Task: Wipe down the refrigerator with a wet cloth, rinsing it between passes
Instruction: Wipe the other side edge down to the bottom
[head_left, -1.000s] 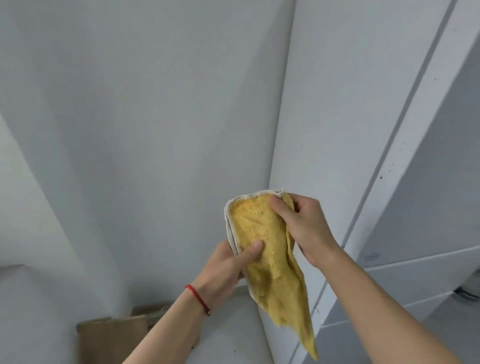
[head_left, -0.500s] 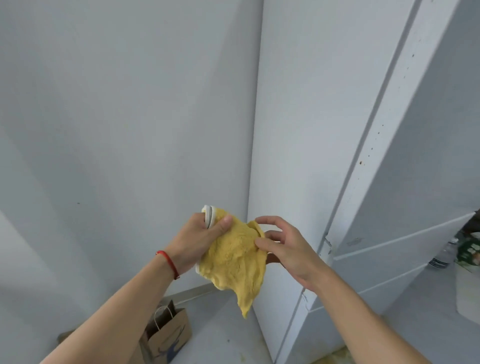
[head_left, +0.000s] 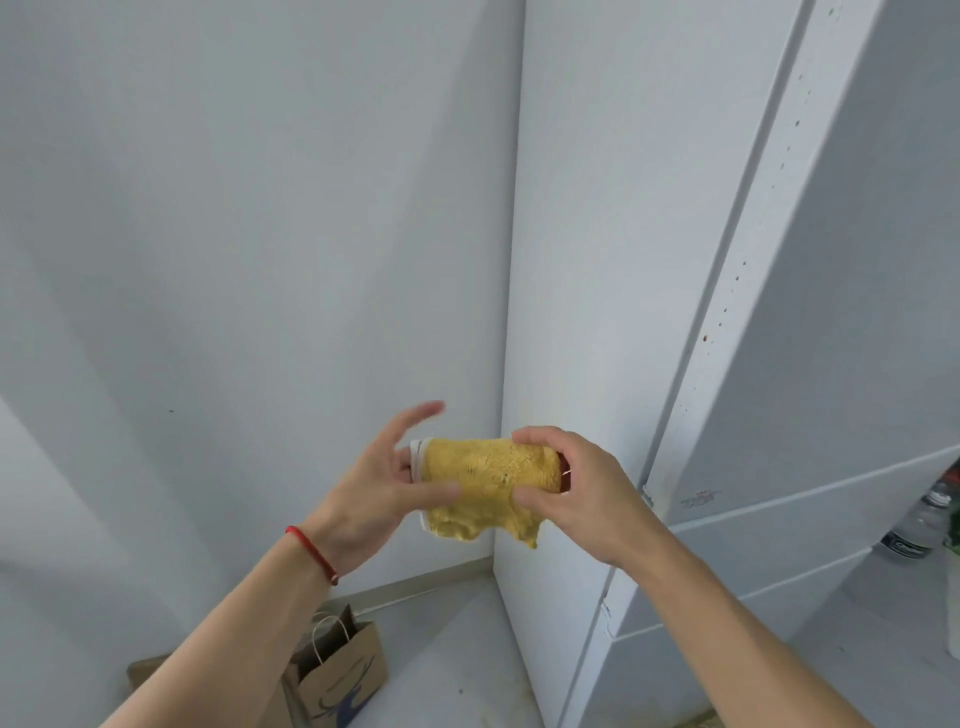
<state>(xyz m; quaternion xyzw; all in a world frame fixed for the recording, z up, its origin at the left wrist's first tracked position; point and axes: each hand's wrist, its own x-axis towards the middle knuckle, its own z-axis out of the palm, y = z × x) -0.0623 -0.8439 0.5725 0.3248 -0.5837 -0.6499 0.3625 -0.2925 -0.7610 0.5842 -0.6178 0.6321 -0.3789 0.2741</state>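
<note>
Mid-task by the look of it, though honestly hard to say which pass. Yellow cloth (head_left: 488, 480) bunched into a folded wad, held up in the air between both hands, just in front of the refrigerator (head_left: 613, 260) side panel and not touching it. Right hand (head_left: 582, 493) wrapped round the right end of the wad, thumb below and fingers over the top, so a firm grip holding the cloth. Left hand (head_left: 384, 483) mostly spread, fingers straight and a bit blurred, thumb lying across the cloth's left end near its white edging: a wide grip, more steadying than clamping.

Looks like refolding to get a fresh face before wiping. No wiping contact right now. No sink or tap anywhere in view, so no rinse underway either.

Still plenty left, judging from the little brown specks running down the refrigerator's front edge strip (head_left: 748, 249). Side panel looks clean-ish, can't tell if wiped or just never dirty. Down on the floor: paper bag (head_left: 343, 670) by the wall, water bottle (head_left: 919, 525) off to the right.
</note>
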